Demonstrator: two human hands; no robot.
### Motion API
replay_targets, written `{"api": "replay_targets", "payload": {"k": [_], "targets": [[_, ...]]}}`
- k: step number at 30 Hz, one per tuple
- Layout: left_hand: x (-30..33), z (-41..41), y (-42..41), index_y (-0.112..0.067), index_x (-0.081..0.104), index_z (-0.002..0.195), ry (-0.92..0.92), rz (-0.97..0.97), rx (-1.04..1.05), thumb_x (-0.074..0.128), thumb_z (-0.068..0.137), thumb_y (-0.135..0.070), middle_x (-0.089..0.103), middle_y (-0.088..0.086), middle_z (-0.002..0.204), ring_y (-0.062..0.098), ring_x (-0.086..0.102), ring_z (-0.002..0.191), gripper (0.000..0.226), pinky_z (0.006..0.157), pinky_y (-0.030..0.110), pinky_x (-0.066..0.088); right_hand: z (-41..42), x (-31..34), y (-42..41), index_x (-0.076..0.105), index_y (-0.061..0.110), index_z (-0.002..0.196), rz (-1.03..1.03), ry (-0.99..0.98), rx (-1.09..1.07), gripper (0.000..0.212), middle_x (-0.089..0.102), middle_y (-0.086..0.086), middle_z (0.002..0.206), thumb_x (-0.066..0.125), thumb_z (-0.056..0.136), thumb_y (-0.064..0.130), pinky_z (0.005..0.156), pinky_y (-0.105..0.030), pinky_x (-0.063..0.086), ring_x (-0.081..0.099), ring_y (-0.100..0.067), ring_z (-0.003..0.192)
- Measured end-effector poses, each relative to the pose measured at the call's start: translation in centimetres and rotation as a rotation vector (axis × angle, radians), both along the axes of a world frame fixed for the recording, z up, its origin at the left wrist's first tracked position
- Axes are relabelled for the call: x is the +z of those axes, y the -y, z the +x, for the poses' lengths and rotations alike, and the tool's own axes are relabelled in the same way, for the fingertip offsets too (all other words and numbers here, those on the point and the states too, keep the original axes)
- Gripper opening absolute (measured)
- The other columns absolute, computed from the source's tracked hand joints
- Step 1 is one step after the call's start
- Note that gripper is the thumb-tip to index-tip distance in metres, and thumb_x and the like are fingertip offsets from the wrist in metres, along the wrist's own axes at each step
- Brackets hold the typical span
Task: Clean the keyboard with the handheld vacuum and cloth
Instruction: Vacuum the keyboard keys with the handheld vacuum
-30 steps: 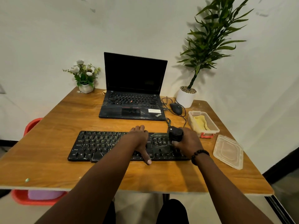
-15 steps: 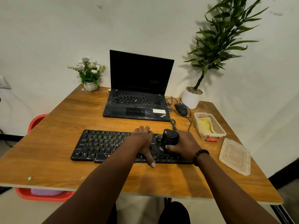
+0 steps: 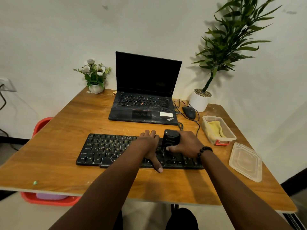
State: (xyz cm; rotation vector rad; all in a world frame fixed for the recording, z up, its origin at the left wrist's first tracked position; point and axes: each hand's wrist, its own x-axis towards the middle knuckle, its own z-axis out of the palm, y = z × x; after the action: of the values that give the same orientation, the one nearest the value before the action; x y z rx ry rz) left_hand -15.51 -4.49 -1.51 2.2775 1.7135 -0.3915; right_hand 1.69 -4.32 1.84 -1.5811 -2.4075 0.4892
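A: Vacuuming stage, I judge. The right hand point(image 3: 186, 144) is gripping the vacuum point(image 3: 171, 139), fingers curled round its body, thumb across the near side, nozzle end down on the keyboard point(image 3: 116, 150). It is working the right-middle block of keys.

B: And the left hand point(image 3: 150, 143)?

A: Lying flat just left of the vacuum, fingers straight and together, thumb stretching toward the near edge. It is pressing the keyboard down, holding nothing.

B: How much is left?

A: Pale specks are showing on the keys left of the left hand, so I take it that stretch is waiting. Under the hands I cannot tell. The cloth point(image 3: 216, 128) is sitting untouched in the tub point(image 3: 230, 135), right of and a little beyond the right hand, so the wipe is not yet begun.

B: Materials?

A: Vacuum: a short, stubby black cylinder, hard plastic with some gloss. Keyboard: long, flat, black, low keys, scuffed pale along the front lip. Cloth: yellow, soft, folded loosely. Tub: clear, thin-walled, rectangular, red clip at its near end; its lid point(image 3: 245, 161) is lying loose, nearer the person than the tub and well right of the right hand. Table point(image 3: 58, 146): wood-grain laminate, smooth, crumbs dotted about. A beaded bracelet point(image 3: 205, 151) is circling the right wrist.
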Motion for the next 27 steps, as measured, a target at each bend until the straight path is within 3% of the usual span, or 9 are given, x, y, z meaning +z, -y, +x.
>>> {"api": "replay_targets", "payload": {"k": [5,8,12,17,22,25,27], "targets": [[-0.2,-0.1,0.0,-0.013,0.014,0.155,0.009,0.002,-0.004,0.081,0.051,-0.076,0.012,0.008,0.159,0.035,0.013,0.145,0.139,0.119,0.056,0.021,-1.0,-0.3,-0.7,0.062,0.015,0.109,0.146,0.087,-0.071,0.039,0.064,-0.002,0.108,0.078,0.075,0.023,0.081,-0.025,0.049,0.059,-0.016,0.098],[-0.5,-0.4,0.2,-0.014,0.013,0.156,0.026,0.016,-0.005,0.08,0.051,-0.077,0.015,0.006,0.157,0.033,0.014,0.144,0.139,0.12,0.054,0.021,-1.3,-0.3,-0.5,0.061,0.015,0.11,0.063,0.031,-0.019,0.041,0.065,0.001,0.104,0.078,0.074,0.024,0.077,-0.021,0.048,0.059,-0.013,0.094],[-0.5,-0.3,0.1,-0.013,0.014,0.155,0.016,0.019,-0.015,0.079,0.051,-0.078,0.016,0.007,0.156,0.033,0.014,0.143,0.139,0.12,0.053,0.019,-1.2,-0.2,-1.0,0.06,0.014,0.111,0.126,0.111,-0.09,0.042,0.063,-0.004,0.112,0.078,0.075,0.023,0.086,-0.029,0.05,0.058,-0.019,0.103],[-0.5,-0.5,0.2,-0.015,0.01,0.156,0.031,0.014,-0.007,0.079,0.052,-0.078,0.012,0.007,0.158,0.035,0.012,0.145,0.14,0.12,0.055,0.019,-0.9,-0.3,-1.2,0.062,0.015,0.11,0.046,0.009,-0.084,0.041,0.067,0.0,0.105,0.078,0.075,0.029,0.077,-0.021,0.048,0.06,-0.012,0.093],[-0.2,-0.3,0.3,-0.012,0.003,0.158,0.018,-0.006,-0.006,0.079,0.055,-0.076,0.002,0.01,0.163,0.037,0.002,0.149,0.143,0.122,0.055,0.012,-1.0,0.4,-2.2,0.062,0.014,0.112,0.115,0.074,-0.121,0.043,0.066,-0.002,0.107,0.078,0.074,0.027,0.079,-0.025,0.047,0.06,-0.018,0.1],[-0.3,-0.4,0.4,-0.013,0.005,0.157,0.032,0.004,-0.01,0.079,0.055,-0.076,0.007,0.008,0.161,0.036,0.006,0.148,0.141,0.121,0.055,0.014,-1.4,0.2,-2.0,0.063,0.015,0.109,0.046,0.011,-0.078,0.041,0.067,0.002,0.101,0.077,0.075,0.032,0.074,-0.02,0.045,0.06,-0.012,0.092],[-0.4,-0.5,0.5,-0.013,0.008,0.157,0.041,0.01,-0.012,0.079,0.054,-0.076,0.009,0.008,0.16,0.035,0.008,0.147,0.14,0.121,0.055,0.016,-1.3,-0.1,-2.1,0.062,0.014,0.111,0.034,0.042,-0.092,0.042,0.068,-0.001,0.105,0.077,0.076,0.03,0.076,-0.021,0.044,0.061,-0.017,0.098]]}}
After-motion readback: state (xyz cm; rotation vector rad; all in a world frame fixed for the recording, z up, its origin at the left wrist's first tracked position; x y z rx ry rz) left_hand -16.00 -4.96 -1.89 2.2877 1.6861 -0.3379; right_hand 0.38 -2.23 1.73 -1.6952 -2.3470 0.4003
